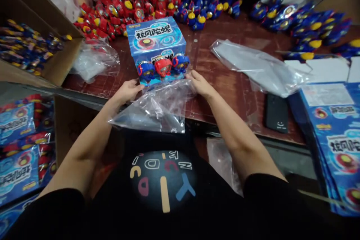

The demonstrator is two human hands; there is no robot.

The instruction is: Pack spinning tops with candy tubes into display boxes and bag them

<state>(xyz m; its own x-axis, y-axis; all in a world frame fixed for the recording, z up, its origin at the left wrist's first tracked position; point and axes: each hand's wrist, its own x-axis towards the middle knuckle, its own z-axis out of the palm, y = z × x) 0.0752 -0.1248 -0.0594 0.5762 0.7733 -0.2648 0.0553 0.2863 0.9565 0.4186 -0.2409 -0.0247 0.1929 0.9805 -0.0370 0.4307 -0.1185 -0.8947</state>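
A blue display box [156, 48] with printed lettering stands on the table in front of me. Two blue toys and one red toy [163, 68] sit in a row along its near side. A clear plastic bag [161, 107] spreads from the box's near edge down towards my body. My left hand [128, 92] is closed on the bag's edge by the box's near left corner. At the near right corner my right hand [199, 83] pinches the bag's other side. Whether the bag wraps under the box I cannot tell.
Red toys [112, 11] and blue toys [197, 9] lie heaped along the back. Another clear bag [258, 63] and a black phone [276, 112] lie to the right, beside flat blue cartons [334, 127]. An open cardboard box [66, 60] stands left, and packed boxes [17, 165] sit lower left.
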